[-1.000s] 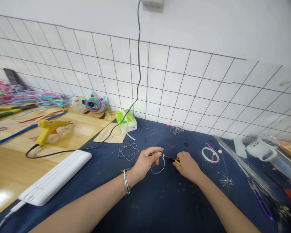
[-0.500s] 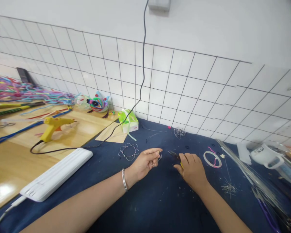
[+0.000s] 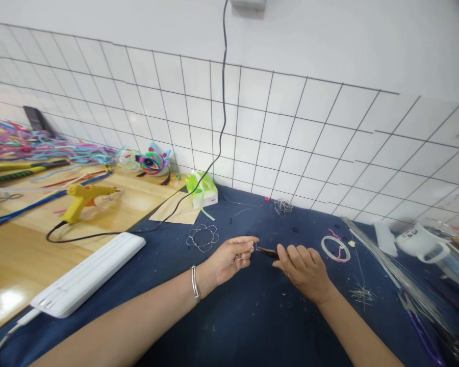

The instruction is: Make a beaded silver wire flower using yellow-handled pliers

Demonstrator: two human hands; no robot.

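Above the dark blue cloth, my left hand (image 3: 231, 260) pinches a thin piece of wire (image 3: 256, 245) between thumb and fingertips. My right hand (image 3: 302, 267) is closed round a pair of pliers (image 3: 266, 252), their handles mostly hidden by the fingers. The pliers point left, and their tip is at the wire, close to my left fingertips; whether the jaws grip it is too small to tell. Just left of my left hand, a flower-shaped wire piece (image 3: 202, 238) lies flat on the cloth.
A white power strip (image 3: 90, 272) and yellow glue gun (image 3: 80, 201) are at left. A tissue pack (image 3: 201, 188) stands near the wall. Rightward lie a tape ring (image 3: 323, 248), wire clippings (image 3: 362, 294), long wires (image 3: 390, 270) and a white mug (image 3: 421, 242). A black cable hangs down.
My right hand has moved the pliers left, up to the wire at my left fingertips. The plier jaws, apart before, now look closed together. My left hand has barely moved.
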